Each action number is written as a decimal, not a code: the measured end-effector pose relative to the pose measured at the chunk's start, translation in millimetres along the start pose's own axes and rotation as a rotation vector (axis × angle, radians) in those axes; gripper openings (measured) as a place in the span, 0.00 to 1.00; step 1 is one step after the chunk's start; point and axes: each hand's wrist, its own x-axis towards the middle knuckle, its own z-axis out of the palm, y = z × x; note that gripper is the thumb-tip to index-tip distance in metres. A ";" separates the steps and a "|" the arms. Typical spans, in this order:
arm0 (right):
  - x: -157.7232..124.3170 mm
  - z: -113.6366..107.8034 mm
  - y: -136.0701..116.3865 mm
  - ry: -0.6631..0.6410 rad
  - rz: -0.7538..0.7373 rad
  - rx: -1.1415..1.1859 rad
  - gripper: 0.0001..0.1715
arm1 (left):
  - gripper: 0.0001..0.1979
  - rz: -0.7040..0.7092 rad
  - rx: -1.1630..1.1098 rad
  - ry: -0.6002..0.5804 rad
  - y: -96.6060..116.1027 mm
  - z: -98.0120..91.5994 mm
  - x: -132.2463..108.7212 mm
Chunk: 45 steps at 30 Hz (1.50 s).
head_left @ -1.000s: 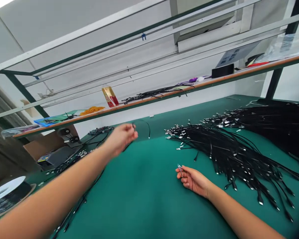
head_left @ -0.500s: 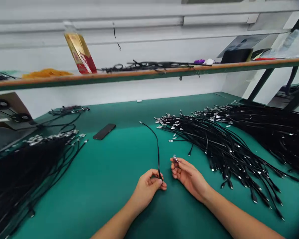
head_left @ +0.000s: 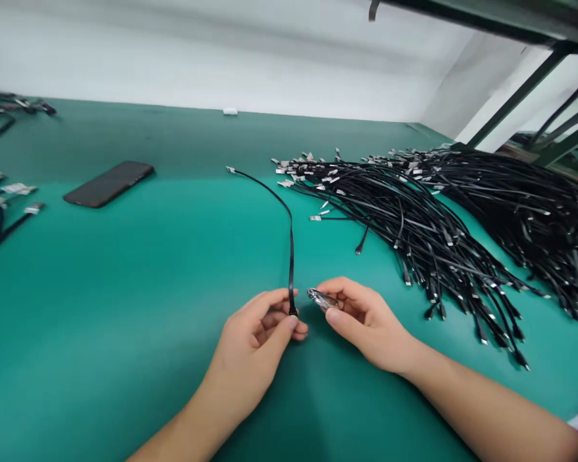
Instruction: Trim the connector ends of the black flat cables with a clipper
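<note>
My left hand [head_left: 255,340] is closed, pinching the near end of a black cable [head_left: 290,247] between thumb and fingers. From there the cable curves away over the green tabletop to a metal-tipped connector [head_left: 230,170]. My right hand [head_left: 366,321] grips a small shiny nail clipper [head_left: 322,299], its jaws pointing left toward the cable. A small gap separates the clipper from the cable and from my left fingers. The connector end under my left thumb is partly hidden.
On the right, a pile of black cables [head_left: 395,212] lies beside a second cable pile [head_left: 534,205]. A dark phone [head_left: 110,183] rests at the left, near more cable ends [head_left: 9,189]. A small white piece [head_left: 230,111] sits by the back wall. A shelf edge [head_left: 491,19] overhangs the upper right.
The camera has tilted down and closer, so most of the shelf has left the view. My right hand has turned the clipper from pointing up to pointing left, nearer the cable end.
</note>
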 end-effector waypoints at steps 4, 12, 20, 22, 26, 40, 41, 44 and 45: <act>2.0 3.6 0.4 -0.013 0.035 -0.025 0.17 | 0.15 -0.013 0.013 0.022 4.9 2.2 0.6; -2.1 2.9 -5.2 0.010 0.075 -0.173 0.14 | 0.11 0.021 0.024 0.029 7.4 4.6 0.6; -3.6 4.8 -5.5 0.000 0.070 -0.263 0.13 | 0.08 0.026 0.027 0.022 8.1 4.4 0.4; -3.6 4.7 -5.3 0.004 0.064 -0.278 0.12 | 0.08 0.026 0.034 0.024 8.6 3.9 0.5; -3.6 4.6 -6.1 0.004 0.049 -0.299 0.12 | 0.09 0.028 0.033 0.023 8.5 3.8 -0.3; -2.8 5.9 -10.5 -0.021 0.002 -0.363 0.09 | 0.09 0.033 0.063 0.018 10.4 5.1 -0.5; -2.5 5.9 -10.5 -0.022 0.004 -0.357 0.09 | 0.09 0.031 0.069 0.019 10.8 5.2 -0.9; -1.0 4.8 -10.3 -0.014 0.014 -0.365 0.09 | 0.09 0.024 0.087 0.021 10.6 4.8 -1.4; -0.5 4.2 -10.3 -0.011 0.015 -0.380 0.09 | 0.09 0.022 0.095 0.020 10.1 4.4 -1.5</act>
